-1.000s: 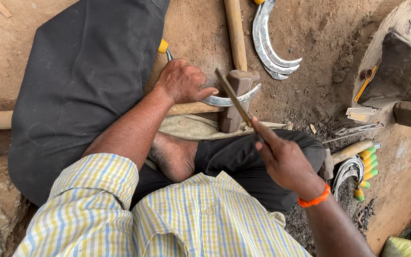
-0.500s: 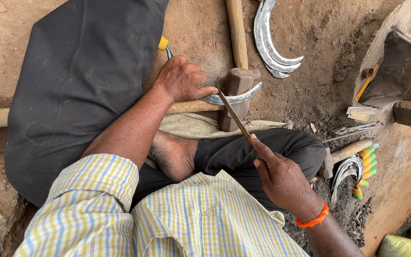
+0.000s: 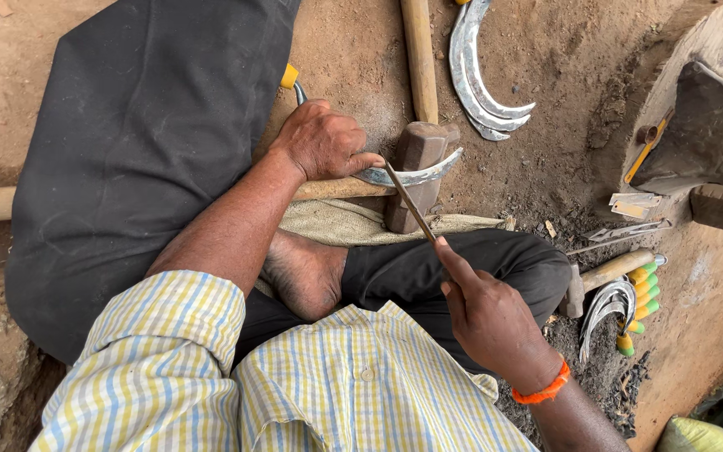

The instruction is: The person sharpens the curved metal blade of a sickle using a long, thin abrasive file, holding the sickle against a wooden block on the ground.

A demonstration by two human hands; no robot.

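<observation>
My left hand (image 3: 321,141) grips a curved sickle blade (image 3: 416,174) with a yellow-tipped handle (image 3: 289,77), pressing it down across a wooden block (image 3: 413,167). My right hand (image 3: 487,314), with an orange band at the wrist, holds a thin metal file (image 3: 407,201). The file's tip rests on the blade's edge close to my left thumb. I sit cross-legged in dark trousers with a bare foot (image 3: 305,269) showing below the left forearm.
Several finished sickle blades (image 3: 474,71) lie on the dirt at the top. A long wooden pole (image 3: 418,54) runs upward. A dark sheet (image 3: 144,125) covers the left. Sickles with green-yellow handles (image 3: 629,303) and a hammer (image 3: 600,276) lie at right, beside an anvil stump (image 3: 705,125).
My right hand has drawn the file back toward my body and down along the blade. The left hand keeps holding the sickle on the block.
</observation>
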